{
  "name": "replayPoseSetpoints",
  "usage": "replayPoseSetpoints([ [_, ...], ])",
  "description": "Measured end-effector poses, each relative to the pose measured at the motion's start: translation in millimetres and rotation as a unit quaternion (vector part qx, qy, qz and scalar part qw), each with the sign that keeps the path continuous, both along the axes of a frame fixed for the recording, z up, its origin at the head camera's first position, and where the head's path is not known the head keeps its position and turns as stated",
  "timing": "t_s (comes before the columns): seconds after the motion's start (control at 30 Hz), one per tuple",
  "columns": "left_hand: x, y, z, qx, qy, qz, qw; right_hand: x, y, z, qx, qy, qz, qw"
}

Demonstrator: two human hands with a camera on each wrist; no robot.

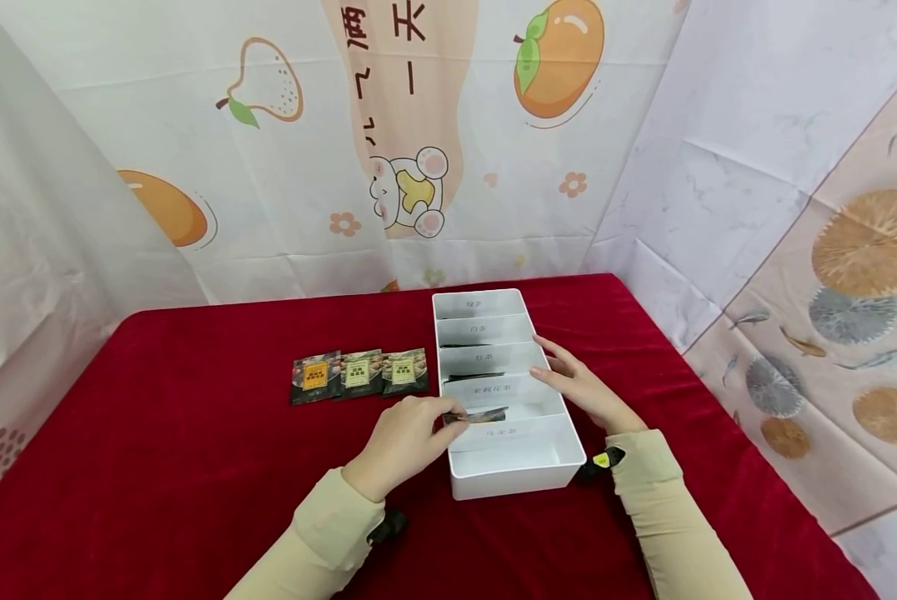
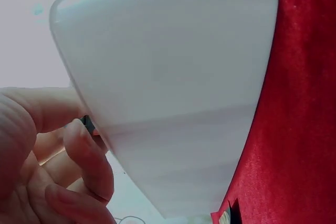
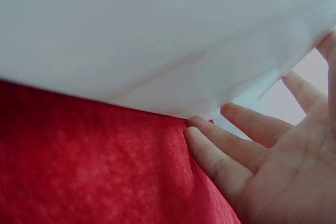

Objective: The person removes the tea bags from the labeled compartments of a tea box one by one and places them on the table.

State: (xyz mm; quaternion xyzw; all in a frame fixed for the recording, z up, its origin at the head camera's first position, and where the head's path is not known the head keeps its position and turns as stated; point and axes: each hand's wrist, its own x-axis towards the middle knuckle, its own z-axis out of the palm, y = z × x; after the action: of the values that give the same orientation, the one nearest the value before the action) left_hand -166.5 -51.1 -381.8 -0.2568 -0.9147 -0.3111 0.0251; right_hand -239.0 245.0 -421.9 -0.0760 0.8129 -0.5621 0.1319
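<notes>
- Dark packet (image 1: pixel 488 415): at the left fingertips, by the 2nd compartment from the near end of the white box (image 1: pixel 516 480).
- Left hand (image 1: pixel 411 437): thumb and fingers pinch the packet's edge.
- Right hand (image 1: pixel 582 386): fingers spread, grasping nothing, touching the box's right rim.
- 3 other packets (image 1: pixel 362 373): beyond and left of the left fingers, on red cloth (image 1: pixel 193 433).

Pale beige sleeves (image 1: pixel 287 557) have broad cuffs (image 1: pixel 341 518) beside black wrist cameras (image 1: pixel 388 527), the right bearing a yellow label (image 1: pixel 602 459).
</notes>
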Motion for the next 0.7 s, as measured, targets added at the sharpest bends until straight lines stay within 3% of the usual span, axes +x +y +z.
replayPoseSetpoints([
  [0.13, 0.5, -1.2, 3.8, 0.024, -0.012, 0.006, 0.9996, -0.2, 0.7, -0.5, 0.002, -0.004, -0.001, 1.000],
  [0.37, 0.6, -3.3, 8.5, 0.084, 0.001, 0.062, 0.9945, -1.0, 0.5, -0.7, 0.003, -0.003, -0.004, 1.000],
  [0.57, -0.4, -6.1, 12.4, 0.157, 0.012, 0.091, 0.9833, -1.1, 0.0, -0.3, 0.003, -0.003, -0.003, 1.000],
  [0.7, -1.4, -9.5, 15.8, 0.214, -0.003, 0.104, 0.9713, -0.8, 0.2, -0.6, 0.005, -0.002, -0.002, 1.000],
])
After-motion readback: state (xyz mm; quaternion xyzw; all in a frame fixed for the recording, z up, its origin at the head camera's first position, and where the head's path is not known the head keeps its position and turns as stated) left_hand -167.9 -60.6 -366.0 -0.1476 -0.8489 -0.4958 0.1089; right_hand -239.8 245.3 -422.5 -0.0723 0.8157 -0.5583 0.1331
